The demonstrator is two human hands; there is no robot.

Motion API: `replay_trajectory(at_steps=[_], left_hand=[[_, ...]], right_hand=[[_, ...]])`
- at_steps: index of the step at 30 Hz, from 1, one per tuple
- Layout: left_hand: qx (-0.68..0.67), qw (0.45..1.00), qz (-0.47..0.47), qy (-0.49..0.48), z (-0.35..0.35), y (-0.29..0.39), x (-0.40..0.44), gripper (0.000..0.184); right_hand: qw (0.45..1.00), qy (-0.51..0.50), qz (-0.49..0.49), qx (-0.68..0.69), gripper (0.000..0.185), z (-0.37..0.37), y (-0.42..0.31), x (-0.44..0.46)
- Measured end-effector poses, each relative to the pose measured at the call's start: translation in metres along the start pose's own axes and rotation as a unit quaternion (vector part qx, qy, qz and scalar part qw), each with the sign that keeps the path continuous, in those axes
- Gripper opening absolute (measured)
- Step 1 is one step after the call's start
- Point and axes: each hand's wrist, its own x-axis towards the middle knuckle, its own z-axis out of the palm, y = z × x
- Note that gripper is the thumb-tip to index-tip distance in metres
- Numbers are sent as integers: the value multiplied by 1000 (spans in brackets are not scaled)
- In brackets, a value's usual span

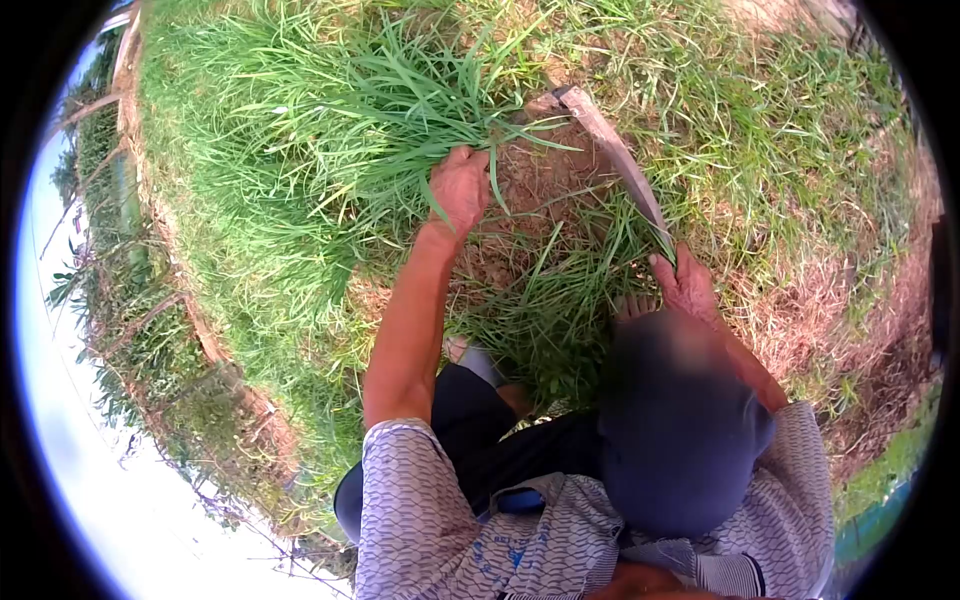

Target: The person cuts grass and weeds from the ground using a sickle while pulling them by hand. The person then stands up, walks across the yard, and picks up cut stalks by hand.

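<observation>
My left hand [461, 190] is closed around the base of a tuft of long green grass [430, 110], whose blades fan out above and to the left. In my right hand [687, 285] is a sickle [625, 165], gripped at its lower end. Its long, slightly curved blade points up and left, with the far end over the ground just right of the tuft. Between my hands lies a patch of brown soil [545, 180]. Loose-looking grass [550, 310] lies below it, close to my feet. My fingers partly hide the sickle's handle.
Toes of a bare foot [635, 305] show just left of my right hand. A dark rounded shape [675, 440], blurred at its top, covers part of my lap and right arm. Shorter grass and dry straw [800, 310] spread to the right. Shrubs [130, 330] line the left edge.
</observation>
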Motion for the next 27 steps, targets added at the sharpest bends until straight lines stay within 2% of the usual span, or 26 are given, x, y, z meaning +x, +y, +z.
replay_trajectory(at_steps=[2,3,5,6,7,8,9,11,15,17,18,19,20,21,22,23,24,25,27], left_hand=[[9,1000,-5,7,6,1,-2,27],[57,998,-4,35,8,6,-2,28],[104,992,-3,64,13,16,-2,30],[118,991,-47,50,16,22,-1,31],[134,986,-90,41,18,26,4,32],[132,984,-116,29,16,30,7,35],[139,983,-110,45,16,31,10,35],[122,983,-131,37,18,30,11,38],[114,981,-140,77,18,32,12,33],[113,980,-135,91,15,39,12,29],[135,975,-174,18,13,42,15,36],[137,975,-176,23,18,39,17,36],[149,972,-178,24,22,36,17,35],[161,970,-181,24,23,35,16,34],[166,971,-162,52,24,35,15,30],[169,970,-163,59,20,36,15,30],[164,973,-146,65,17,38,14,28],[158,976,-129,70,16,38,13,26],[163,976,-139,42,25,31,13,24]], right_hand=[[1000,9,-7,-27,36,21,23,8],[997,-15,-45,-58,32,46,57,17],[992,-39,-84,-88,27,46,50,17],[953,-22,-161,-255,23,40,40,9],[880,1,-233,-414,20,31,24,6],[930,22,-223,-293,18,36,33,8],[928,38,-230,-291,18,36,36,10],[956,-26,-180,-229,15,36,40,11],[978,-46,-156,-129,13,24,23,11],[997,-48,-5,62,19,19,14,9],[991,-40,-60,113,30,19,21,3],[991,-39,-65,113,30,23,34,4],[984,-49,-158,-61,35,33,47,10],[940,-56,-245,-232,40,36,46,13],[938,-52,-252,-233,40,36,46,15],[983,-58,-128,-119,35,26,30,13],[998,-64,1,-1,31,17,14,10],[998,-64,-2,-1,31,10,0,9],[990,-112,76,28,27,-1,-17,7]])
